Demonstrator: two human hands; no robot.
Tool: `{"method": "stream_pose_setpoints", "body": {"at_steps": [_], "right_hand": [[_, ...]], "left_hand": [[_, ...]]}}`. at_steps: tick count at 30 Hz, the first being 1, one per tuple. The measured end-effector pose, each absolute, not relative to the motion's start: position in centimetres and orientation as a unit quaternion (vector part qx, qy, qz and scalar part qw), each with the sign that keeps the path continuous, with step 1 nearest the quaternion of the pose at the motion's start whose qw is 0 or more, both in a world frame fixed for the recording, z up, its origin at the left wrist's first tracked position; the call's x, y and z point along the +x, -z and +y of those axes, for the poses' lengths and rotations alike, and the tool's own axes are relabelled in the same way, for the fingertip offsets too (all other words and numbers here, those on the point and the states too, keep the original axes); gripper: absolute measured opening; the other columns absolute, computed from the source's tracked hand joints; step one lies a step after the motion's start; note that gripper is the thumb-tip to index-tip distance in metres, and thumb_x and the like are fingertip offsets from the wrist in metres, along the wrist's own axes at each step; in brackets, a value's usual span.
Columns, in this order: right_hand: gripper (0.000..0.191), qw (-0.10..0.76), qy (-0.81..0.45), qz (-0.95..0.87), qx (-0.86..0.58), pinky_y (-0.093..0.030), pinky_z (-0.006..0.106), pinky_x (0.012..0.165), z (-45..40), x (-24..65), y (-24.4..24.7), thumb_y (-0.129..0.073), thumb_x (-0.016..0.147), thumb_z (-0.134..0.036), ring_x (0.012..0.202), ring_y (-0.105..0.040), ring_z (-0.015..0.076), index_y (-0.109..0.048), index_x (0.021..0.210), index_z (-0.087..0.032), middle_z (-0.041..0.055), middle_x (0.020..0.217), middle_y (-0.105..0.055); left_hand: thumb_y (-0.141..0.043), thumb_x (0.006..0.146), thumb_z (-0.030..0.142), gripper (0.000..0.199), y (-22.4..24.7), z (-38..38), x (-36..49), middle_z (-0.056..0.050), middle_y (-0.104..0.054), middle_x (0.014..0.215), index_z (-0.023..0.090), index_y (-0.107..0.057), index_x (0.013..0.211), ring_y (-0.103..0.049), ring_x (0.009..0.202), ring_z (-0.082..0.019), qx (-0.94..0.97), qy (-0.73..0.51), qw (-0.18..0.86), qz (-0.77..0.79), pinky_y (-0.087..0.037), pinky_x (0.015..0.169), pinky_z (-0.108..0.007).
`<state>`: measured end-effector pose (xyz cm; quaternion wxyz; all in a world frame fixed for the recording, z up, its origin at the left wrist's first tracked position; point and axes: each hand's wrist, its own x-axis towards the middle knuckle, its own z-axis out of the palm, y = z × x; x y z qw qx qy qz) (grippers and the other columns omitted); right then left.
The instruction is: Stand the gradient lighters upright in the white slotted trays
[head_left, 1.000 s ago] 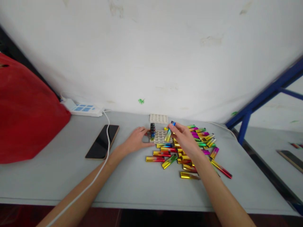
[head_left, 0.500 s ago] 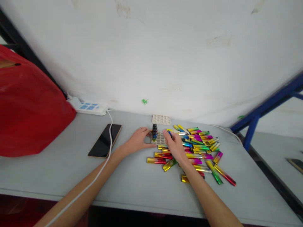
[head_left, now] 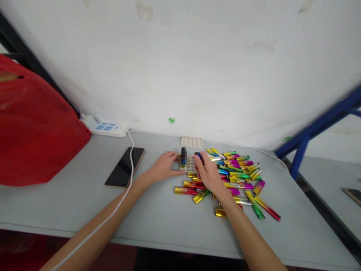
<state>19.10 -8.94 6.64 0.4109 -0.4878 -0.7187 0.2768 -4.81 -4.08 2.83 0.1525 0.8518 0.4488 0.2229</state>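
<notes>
A pale moulded tray (head_left: 190, 164) with rows of round hollows lies in front of me. Several lighters (head_left: 183, 157) with black tops stand upright in a row at its left end. My left hand (head_left: 165, 166) grips that end, thumb along the near side and fingers at the far side. Over the tray's right end, my right hand (head_left: 208, 172) pinches a dark blue lighter (head_left: 199, 154), mostly hidden by the fingers. Beneath and beside the right hand spreads a loose pile of shiny lighters (head_left: 238, 175) in gold, red, green, purple and silver.
A second pale tray (head_left: 191, 142) lies against the wall. To the left are a black phone (head_left: 125, 167), a white power strip (head_left: 108, 128) and a big red bag (head_left: 36, 124). A white cable (head_left: 118, 207) crosses my left forearm. A blue metal frame (head_left: 318, 131) stands at right.
My right hand has turned slightly, and more of the dark blue lighter shows above the fingers. The left hand keeps its place at the tray.
</notes>
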Motion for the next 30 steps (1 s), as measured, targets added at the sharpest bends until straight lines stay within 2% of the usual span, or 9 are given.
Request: {"method": "stream_pose_setpoints", "body": {"at_steps": [3, 4, 8, 10, 15, 20, 24, 30], "right_hand": [[0.042, 0.406, -0.171, -0.772, -0.459, -0.054, 0.038, 0.089, -9.0, 19.4, -6.7, -0.044, 0.117, -0.056, 0.098, -0.068, 0.0269, -0.062, 0.095, -0.025, 0.0103, 0.101, -0.073], [0.045, 0.401, -0.139, -0.780, -0.459, -0.054, 0.039, 0.091, -9.0, 19.4, -6.7, -0.044, 0.117, -0.057, 0.101, -0.068, 0.0277, -0.063, 0.093, -0.025, 0.0114, 0.103, -0.073], [0.053, 0.359, -0.130, -0.787, -0.485, -0.050, 0.034, 0.076, -9.0, 19.4, -6.2, -0.045, 0.118, -0.061, 0.078, -0.065, 0.0236, -0.060, 0.082, -0.025, 0.0056, 0.079, -0.069], [0.053, 0.357, -0.145, -0.786, -0.484, -0.048, 0.032, 0.072, -8.9, 19.3, -5.9, -0.047, 0.117, -0.062, 0.073, -0.065, 0.0223, -0.060, 0.082, -0.025, 0.0044, 0.076, -0.069], [0.042, 0.317, -0.160, -0.819, -0.450, -0.051, 0.031, 0.075, -8.5, 19.2, -5.2, -0.053, 0.118, -0.052, 0.076, -0.071, 0.0230, -0.062, 0.087, -0.024, 0.0055, 0.081, -0.075], [0.030, 0.278, -0.129, -0.840, -0.448, -0.053, 0.034, 0.080, -8.0, 19.4, -4.6, -0.057, 0.118, -0.045, 0.088, -0.075, 0.0257, -0.068, 0.101, -0.022, 0.0092, 0.095, -0.080], [0.030, 0.263, -0.114, -0.848, -0.445, -0.054, 0.034, 0.083, -8.0, 19.1, -4.8, -0.056, 0.119, -0.044, 0.093, -0.076, 0.0260, -0.070, 0.106, -0.021, 0.0100, 0.099, -0.081], [0.036, 0.188, -0.064, -0.863, -0.465, -0.050, 0.031, 0.075, -7.9, 18.6, -6.8, -0.059, 0.117, -0.052, 0.093, -0.076, 0.0257, -0.075, 0.107, -0.021, 0.0115, 0.102, -0.080]], "left_hand": [[-0.089, 0.087, 0.067, 0.055, -2.7, -4.1, -4.8, -0.011, -0.075, 0.116, 0.022, -0.073, 0.114, -0.070, 0.112, -0.034, 0.852, -0.222, 0.155, 0.448, -0.056, 0.102, -0.046], [-0.089, 0.087, 0.067, 0.055, -2.7, -4.0, -4.9, -0.011, -0.076, 0.116, 0.022, -0.073, 0.114, -0.070, 0.112, -0.034, 0.852, -0.222, 0.155, 0.448, -0.056, 0.102, -0.046], [-0.088, 0.087, 0.067, 0.054, -2.6, -4.0, -4.9, -0.010, -0.076, 0.114, 0.023, -0.074, 0.114, -0.071, 0.113, -0.035, 0.852, -0.225, 0.155, 0.446, -0.056, 0.102, -0.046], [-0.087, 0.087, 0.068, 0.053, -2.6, -3.9, -4.9, -0.010, -0.076, 0.114, 0.023, -0.075, 0.114, -0.071, 0.113, -0.036, 0.853, -0.227, 0.155, 0.444, -0.056, 0.102, -0.047], [-0.086, 0.088, 0.069, 0.055, -2.7, -3.9, -4.9, -0.011, -0.076, 0.114, 0.023, -0.074, 0.115, -0.070, 0.113, -0.035, 0.853, -0.230, 0.155, 0.442, -0.056, 0.102, -0.046], [-0.085, 0.089, 0.070, 0.055, -2.7, -4.0, -4.8, -0.011, -0.075, 0.114, 0.023, -0.074, 0.115, -0.070, 0.112, -0.034, 0.856, -0.228, 0.152, 0.438, -0.055, 0.102, -0.046], [-0.085, 0.090, 0.068, 0.050, -2.5, -3.9, -4.7, -0.011, -0.074, 0.113, 0.022, -0.073, 0.109, -0.069, 0.111, -0.034, 0.853, -0.230, 0.151, 0.444, -0.055, 0.101, -0.046], [-0.086, 0.090, 0.064, 0.048, -2.5, -3.9, -4.7, -0.011, -0.074, 0.113, 0.022, -0.072, 0.109, -0.069, 0.111, -0.034, 0.858, -0.220, 0.148, 0.440, -0.055, 0.100, -0.046]]}}
